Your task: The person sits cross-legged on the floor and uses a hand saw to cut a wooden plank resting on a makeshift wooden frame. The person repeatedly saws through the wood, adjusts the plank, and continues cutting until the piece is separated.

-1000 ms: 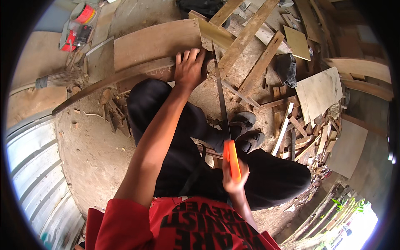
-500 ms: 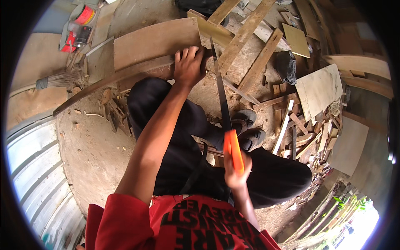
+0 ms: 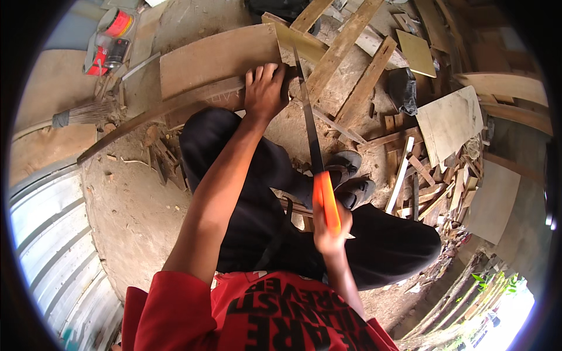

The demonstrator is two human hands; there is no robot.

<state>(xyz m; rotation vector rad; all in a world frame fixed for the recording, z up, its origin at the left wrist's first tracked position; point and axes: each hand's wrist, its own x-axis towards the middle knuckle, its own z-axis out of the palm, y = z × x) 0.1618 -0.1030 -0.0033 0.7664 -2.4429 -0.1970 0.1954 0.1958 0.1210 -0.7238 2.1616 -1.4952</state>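
Observation:
My right hand (image 3: 332, 229) grips the orange handle of a handsaw (image 3: 313, 137), its dark blade pointing away from me. Near the blade's far part lies the right end of a long, narrow, dark wooden plank (image 3: 149, 111). My left hand (image 3: 267, 93) is closed over the plank near that end, fingers curled across its far edge. From there the plank runs down to the left, past my bent knee. A wide brown board (image 3: 219, 57) lies just beyond it. Whether the blade touches the plank is hard to make out.
Several loose planks (image 3: 345, 50) lie ahead, and a heap of wood offcuts (image 3: 436, 187) is at the right. A pale sheet of board (image 3: 451, 124) leans there. To the left are a broom (image 3: 82, 114), cans (image 3: 117, 23) and a corrugated metal sheet (image 3: 55, 234).
My right hand has pushed the saw a little forward, away from my body. The left hand stays on the plank in nearly the same place.

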